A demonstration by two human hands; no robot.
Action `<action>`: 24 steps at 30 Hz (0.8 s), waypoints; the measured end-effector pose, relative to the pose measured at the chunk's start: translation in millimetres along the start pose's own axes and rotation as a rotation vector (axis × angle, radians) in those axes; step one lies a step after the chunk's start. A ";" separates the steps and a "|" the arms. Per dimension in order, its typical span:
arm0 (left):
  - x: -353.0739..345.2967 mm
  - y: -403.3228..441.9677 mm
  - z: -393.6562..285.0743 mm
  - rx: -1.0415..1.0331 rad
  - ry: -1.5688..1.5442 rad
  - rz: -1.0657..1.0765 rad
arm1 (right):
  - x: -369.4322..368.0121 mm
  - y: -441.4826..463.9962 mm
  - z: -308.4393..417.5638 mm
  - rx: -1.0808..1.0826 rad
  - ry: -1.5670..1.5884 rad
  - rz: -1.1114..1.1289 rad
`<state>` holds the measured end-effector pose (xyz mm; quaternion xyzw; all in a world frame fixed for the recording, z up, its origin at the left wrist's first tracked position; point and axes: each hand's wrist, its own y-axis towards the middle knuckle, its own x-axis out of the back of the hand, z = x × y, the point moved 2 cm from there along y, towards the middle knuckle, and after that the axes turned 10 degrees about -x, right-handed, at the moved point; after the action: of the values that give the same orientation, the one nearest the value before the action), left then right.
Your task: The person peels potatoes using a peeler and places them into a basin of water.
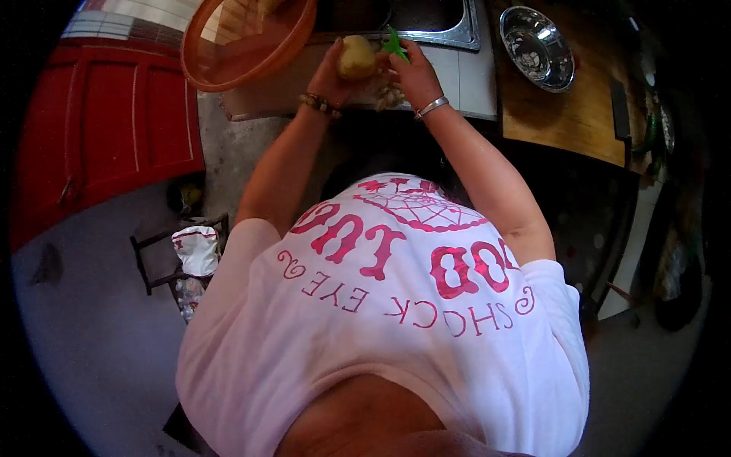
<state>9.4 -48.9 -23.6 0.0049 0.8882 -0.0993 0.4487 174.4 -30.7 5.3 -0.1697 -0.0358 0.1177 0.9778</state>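
My left hand (333, 78) is closed round a pale yellow, peeled-looking potato (357, 58), held over the edge of the white tiled counter (449, 70). Just to its right, my right hand (417, 75) grips a green peeler-like tool (394, 46), its head turned up and a little apart from the potato. Between and below the hands lies a small heap of pale peelings (389, 94) near the counter edge. The fingertips of the right hand are partly hidden by the tool.
A large orange basket (199, 57) stands left of my hands. Behind them is a metal sink (474, 30). On the wooden board (563, 126) at the right sits a steel bowl (537, 49). A red cabinet (106, 122) is at far left.
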 end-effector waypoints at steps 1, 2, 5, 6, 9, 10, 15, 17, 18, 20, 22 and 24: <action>0.6 2.2 1.2 0.036 -0.102 -0.018 | -2.0 -2.5 3.2 0.039 -0.027 -0.008; 1.2 4.1 2.3 0.038 -0.101 -0.014 | -0.8 0.6 3.0 0.076 -0.111 -0.037; 1.5 7.4 3.8 -0.012 -0.082 -0.100 | 5.5 -7.0 -3.1 0.132 -0.292 -0.135; 0.0 5.2 2.3 -0.005 -0.091 -0.153 | 12.0 2.0 -18.7 0.129 -0.298 -0.133; 15.1 4.9 -1.1 0.020 -0.164 -0.208 | 15.9 13.9 -49.8 -0.224 -0.161 -0.088; 23.2 10.2 -9.4 0.033 -0.226 -0.189 | 10.5 7.2 -40.0 -0.295 -0.188 -0.145; 2.2 5.8 -12.9 0.048 -0.299 -0.306 | -16.0 -30.4 19.3 -0.147 -0.279 -0.160; -1.4 10.0 -12.7 0.031 -0.307 -0.276 | -20.4 -28.1 24.7 -0.055 -0.377 -0.210; -2.8 10.0 -12.9 0.017 -0.321 -0.256 | -22.5 -27.9 27.1 0.033 -0.479 -0.246; -6.7 8.4 -13.0 0.011 -0.335 -0.234 | -25.2 -29.6 30.3 0.056 -0.492 -0.291; -12.9 8.7 -15.8 -0.034 -0.266 -0.222 | -26.3 -30.1 34.3 0.084 -0.509 -0.336; -8.4 10.1 -13.4 -0.031 -0.251 -0.212 | -28.3 -31.5 35.1 0.105 -0.553 -0.336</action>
<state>4.7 -35.8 -11.0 -0.1081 0.8221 -0.1323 0.5430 149.9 -55.0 48.1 -0.0723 -0.3213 -0.0021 0.9442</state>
